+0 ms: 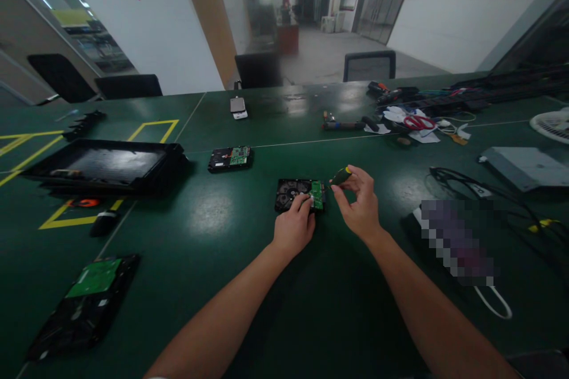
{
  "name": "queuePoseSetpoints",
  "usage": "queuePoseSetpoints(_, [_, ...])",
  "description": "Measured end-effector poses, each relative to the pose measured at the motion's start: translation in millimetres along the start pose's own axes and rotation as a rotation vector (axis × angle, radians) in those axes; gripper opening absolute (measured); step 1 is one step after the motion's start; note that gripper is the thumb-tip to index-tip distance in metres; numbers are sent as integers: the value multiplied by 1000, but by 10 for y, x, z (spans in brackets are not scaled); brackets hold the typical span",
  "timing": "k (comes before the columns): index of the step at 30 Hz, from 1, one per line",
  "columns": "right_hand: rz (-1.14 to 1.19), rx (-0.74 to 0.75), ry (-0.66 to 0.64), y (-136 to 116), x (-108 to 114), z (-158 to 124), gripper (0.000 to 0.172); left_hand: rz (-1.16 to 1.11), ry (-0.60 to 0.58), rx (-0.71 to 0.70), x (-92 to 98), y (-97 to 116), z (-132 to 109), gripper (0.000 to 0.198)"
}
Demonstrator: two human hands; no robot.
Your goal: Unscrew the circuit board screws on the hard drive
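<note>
A hard drive (pixel 291 190) lies on the green table with its green circuit board facing up at the right end. My left hand (pixel 293 225) holds it from the near side, bent fingertips pressing on the board. Just to the right, my right hand (pixel 360 204) is closed on a screwdriver (pixel 341 176) with a dark green and yellow handle. The handle tilts, and its lower end comes down by my fingertips near the drive's right end; the tip is too small to make out. Another hard drive (pixel 230 158) lies farther back to the left.
A third drive (pixel 89 302) lies at the front left. Stacked black trays (pixel 115 169) stand at the left, a black mouse (pixel 104 223) before them. Tools and papers (pixel 413 121) clutter the back right. A grey metal box (pixel 528 166), cables (pixel 462 183) and a blurred-out object (pixel 457 243) lie right.
</note>
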State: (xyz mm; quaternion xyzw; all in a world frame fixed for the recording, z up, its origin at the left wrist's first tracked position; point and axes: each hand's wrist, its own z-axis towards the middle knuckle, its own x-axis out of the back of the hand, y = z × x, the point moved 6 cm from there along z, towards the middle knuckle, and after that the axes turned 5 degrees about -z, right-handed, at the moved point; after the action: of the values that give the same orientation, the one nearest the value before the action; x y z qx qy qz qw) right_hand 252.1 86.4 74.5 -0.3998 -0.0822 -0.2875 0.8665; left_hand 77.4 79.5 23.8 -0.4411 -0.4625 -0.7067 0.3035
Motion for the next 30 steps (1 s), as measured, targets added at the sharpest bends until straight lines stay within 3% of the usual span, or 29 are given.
queuePoseSetpoints(4, [-58,33,16,-20,12,-12,62,-2,14,-14,1,3,-2,44])
queuePoseSetpoints(9, [49,1,-38,-40,-36,-35,61,3,1,-6,4,4,-6,45])
queuePoseSetpoints(15, [-98,41,66,-21,17,-71,62,-2,12,-13,1,4,-5,44])
queuePoseSetpoints(22, [31,27,-18,-55,-62,-66,61,-9,19,-22,2,11,-7,43])
queuePoseSetpoints(30, [-49,54,25,-44,-35,-82,63,-12,10,-20,14,10,-7,44])
